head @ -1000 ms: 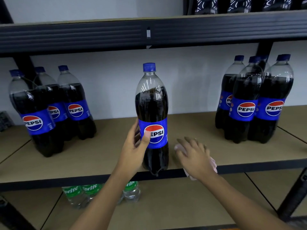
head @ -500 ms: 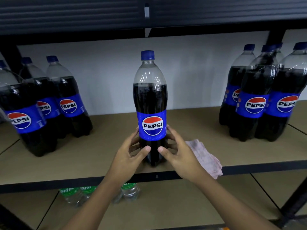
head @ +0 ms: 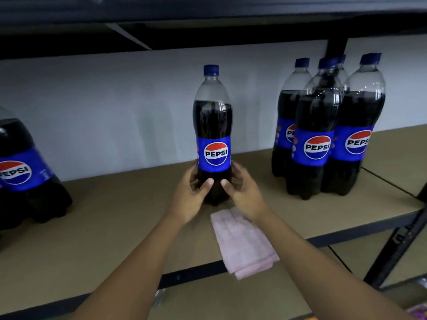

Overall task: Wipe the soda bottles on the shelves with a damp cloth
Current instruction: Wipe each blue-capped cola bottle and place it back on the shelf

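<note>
Left hand (head: 193, 197) and right hand (head: 243, 194) grip the upright, blue-capped plastic cola bottle (head: 213, 125); a folded pink cloth (head: 242, 245), seemingly damp, lies just beside.

Pale wall (head: 115, 100) behind – dark metal frame (head: 396, 245), tan shelf board (head: 92, 215).

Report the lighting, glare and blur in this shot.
Head view: the black metal upper shelf is in deep shadow; white glare streaks the clear plastic cola bottle with blue label; the right-hand bottles lean from wide-angle distortion; the folded pink cloth looks soft.
</note>
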Demonstrator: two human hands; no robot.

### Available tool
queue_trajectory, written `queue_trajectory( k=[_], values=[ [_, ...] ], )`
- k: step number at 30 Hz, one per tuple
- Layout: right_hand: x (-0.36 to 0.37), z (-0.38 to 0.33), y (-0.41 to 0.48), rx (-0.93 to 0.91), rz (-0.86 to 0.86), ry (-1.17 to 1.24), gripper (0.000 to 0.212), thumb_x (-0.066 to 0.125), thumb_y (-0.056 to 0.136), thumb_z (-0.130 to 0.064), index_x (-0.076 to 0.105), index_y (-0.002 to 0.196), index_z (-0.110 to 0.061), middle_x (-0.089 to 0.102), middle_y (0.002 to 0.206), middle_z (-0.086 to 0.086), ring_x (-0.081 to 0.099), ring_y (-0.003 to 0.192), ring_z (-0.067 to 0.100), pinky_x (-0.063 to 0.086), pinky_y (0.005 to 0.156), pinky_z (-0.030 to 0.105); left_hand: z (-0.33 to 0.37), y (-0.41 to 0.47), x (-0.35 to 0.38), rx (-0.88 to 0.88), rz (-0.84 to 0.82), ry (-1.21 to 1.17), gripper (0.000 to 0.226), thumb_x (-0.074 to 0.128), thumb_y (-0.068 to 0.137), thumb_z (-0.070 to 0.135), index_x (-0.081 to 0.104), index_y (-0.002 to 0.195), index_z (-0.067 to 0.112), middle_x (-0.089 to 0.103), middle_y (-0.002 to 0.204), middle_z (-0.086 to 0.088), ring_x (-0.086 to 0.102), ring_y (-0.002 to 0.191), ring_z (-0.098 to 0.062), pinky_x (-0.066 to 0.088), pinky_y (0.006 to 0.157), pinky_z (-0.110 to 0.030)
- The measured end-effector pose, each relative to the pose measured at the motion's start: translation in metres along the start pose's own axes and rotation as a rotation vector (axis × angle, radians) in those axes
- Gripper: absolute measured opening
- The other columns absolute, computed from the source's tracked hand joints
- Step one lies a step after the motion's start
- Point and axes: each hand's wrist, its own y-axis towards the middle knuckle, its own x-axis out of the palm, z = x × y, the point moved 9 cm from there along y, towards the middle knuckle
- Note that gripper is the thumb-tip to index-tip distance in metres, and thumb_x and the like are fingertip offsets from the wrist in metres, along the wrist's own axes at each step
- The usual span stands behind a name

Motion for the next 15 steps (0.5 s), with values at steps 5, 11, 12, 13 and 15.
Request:
queue_trajectory(
  k=[5,11,12,13,15],
  values=[
    [-0.045,0.021,0.012,-0.012,0.169,-0.018,0.056,0.064,0.100,-0.014,0.045,0.152,-0.021,0.059,0.141,-0.010,0.057,0.124,-0.003,0.045,0.108,0.024,-0.013,0.026,0.053,-0.008,0.023,-0.063,0.045,0.070,0.097,0.011,0.053,0.138,0.015,0.065,0.125,0.012,0.062,0.105,0.018,0.050,0.092,-0.009],
    [-0.082,0.034,0.018,-0.029,0.379,-0.066,0.043,0.061,0.102,-0.018,0.055,0.144,-0.021,0.062,0.127,-0.014,0.057,0.121,0.005,0.046,0.105,0.030,-0.014,0.048,0.103,0.009,0.025,-0.110,0.044,0.070,0.097,0.012,0.053,0.132,0.032,0.066,0.124,0.011,0.063,0.107,0.013,0.050,0.094,-0.013],
    [-0.085,0.036,0.020,-0.018,0.405,-0.059,0.042,0.061,0.102,-0.018,0.056,0.143,-0.021,0.063,0.125,-0.014,0.058,0.119,0.006,0.046,0.105,0.031,-0.014,0.051,0.107,0.017,0.030,-0.113,0.043,0.070,0.098,0.012,0.053,0.130,0.036,0.066,0.123,0.013,0.063,0.108,0.012,0.048,0.092,-0.010],
    [-0.087,0.039,0.022,-0.003,0.431,-0.050,0.042,0.061,0.102,-0.018,0.057,0.143,-0.021,0.065,0.126,-0.011,0.058,0.119,0.008,0.047,0.105,0.032,-0.014,0.055,0.111,0.017,0.036,-0.108,0.042,0.070,0.098,0.012,0.054,0.130,0.035,0.067,0.124,0.013,0.062,0.109,0.012,0.047,0.090,-0.007],
    [-0.090,0.044,0.025,0.028,0.477,-0.038,0.043,0.060,0.102,-0.019,0.056,0.144,-0.021,0.066,0.132,-0.004,0.059,0.122,0.013,0.047,0.107,0.035,-0.016,0.061,0.117,0.012,0.033,-0.107,0.045,0.071,0.098,0.018,0.056,0.139,0.025,0.067,0.130,0.007,0.062,0.115,0.005,0.046,0.090,-0.005]
  ],
)
